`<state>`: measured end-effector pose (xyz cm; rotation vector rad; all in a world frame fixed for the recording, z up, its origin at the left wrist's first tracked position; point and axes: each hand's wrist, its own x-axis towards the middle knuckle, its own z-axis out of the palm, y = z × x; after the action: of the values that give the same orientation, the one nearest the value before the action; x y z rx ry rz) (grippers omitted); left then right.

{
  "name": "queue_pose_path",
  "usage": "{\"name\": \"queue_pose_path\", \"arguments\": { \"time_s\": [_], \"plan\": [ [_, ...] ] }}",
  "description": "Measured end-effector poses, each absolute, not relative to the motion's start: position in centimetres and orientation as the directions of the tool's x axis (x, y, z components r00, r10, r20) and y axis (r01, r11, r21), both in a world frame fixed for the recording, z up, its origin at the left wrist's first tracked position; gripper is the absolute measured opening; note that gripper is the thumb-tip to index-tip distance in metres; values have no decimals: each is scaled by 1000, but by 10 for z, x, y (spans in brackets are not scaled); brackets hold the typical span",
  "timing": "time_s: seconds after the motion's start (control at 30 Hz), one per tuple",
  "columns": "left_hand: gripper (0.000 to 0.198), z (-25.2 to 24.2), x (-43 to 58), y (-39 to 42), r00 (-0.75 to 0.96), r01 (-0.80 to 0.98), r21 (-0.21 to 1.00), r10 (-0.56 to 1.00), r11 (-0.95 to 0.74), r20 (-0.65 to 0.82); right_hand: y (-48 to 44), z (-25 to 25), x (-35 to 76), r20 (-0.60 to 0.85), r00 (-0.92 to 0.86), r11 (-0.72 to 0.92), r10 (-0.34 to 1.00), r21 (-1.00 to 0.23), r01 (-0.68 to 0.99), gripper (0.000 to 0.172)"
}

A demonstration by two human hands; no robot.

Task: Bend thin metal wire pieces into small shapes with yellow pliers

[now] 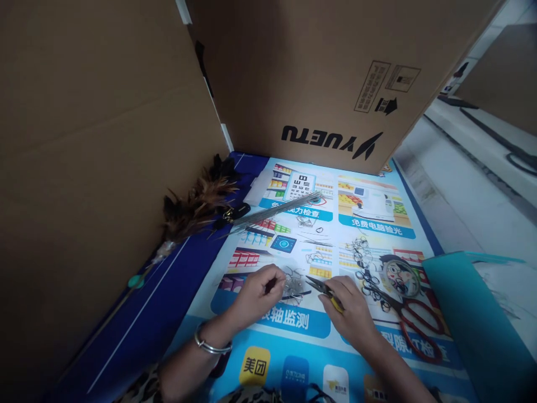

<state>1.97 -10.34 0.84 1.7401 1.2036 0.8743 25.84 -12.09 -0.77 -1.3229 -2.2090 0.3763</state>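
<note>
My right hand [349, 308] is closed round needle-nose pliers [322, 286] with dark jaws and a yellow handle, the tips pointing left. Facing them, my left hand [260, 291] has thumb and fingers pinched together; what they hold, if anything, is too small to make out. Just beyond my left fingertips lies a loose heap of thin bent wire pieces [294, 284]. A long bundle of straight grey wires [279, 211] stretches across the mat farther back. Small dark wire loops [369, 280] are scattered to the right of the pliers.
Red-handled scissors [420, 327] lie at right beside a roll of clear tape [400, 277]. A teal box [465, 313] stands at the right edge. Brown feathers [197, 204] on a stick lie at left. Cardboard walls [260, 73] enclose the back and left.
</note>
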Motion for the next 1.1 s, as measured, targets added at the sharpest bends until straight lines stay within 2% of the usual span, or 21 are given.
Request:
{"name": "queue_pose_path", "arguments": {
  "time_s": [0.33,0.6,0.8,1.1],
  "plan": [
    [10,7,26,-108,231,466,845,958,-263,170,-132,8,246,340,-394,496,854,-304,813,21],
    [14,12,23,-107,268,341,934,963,-106,11,-126,-2,252,392,-339,489,855,-393,779,19],
    [13,14,24,-110,267,392,901,960,-183,79,-128,-2,251,387,-357,505,851,-408,761,22],
    [11,10,28,-112,229,524,801,954,-288,194,-134,9,245,377,-383,495,843,-271,825,21]
  ]
}}
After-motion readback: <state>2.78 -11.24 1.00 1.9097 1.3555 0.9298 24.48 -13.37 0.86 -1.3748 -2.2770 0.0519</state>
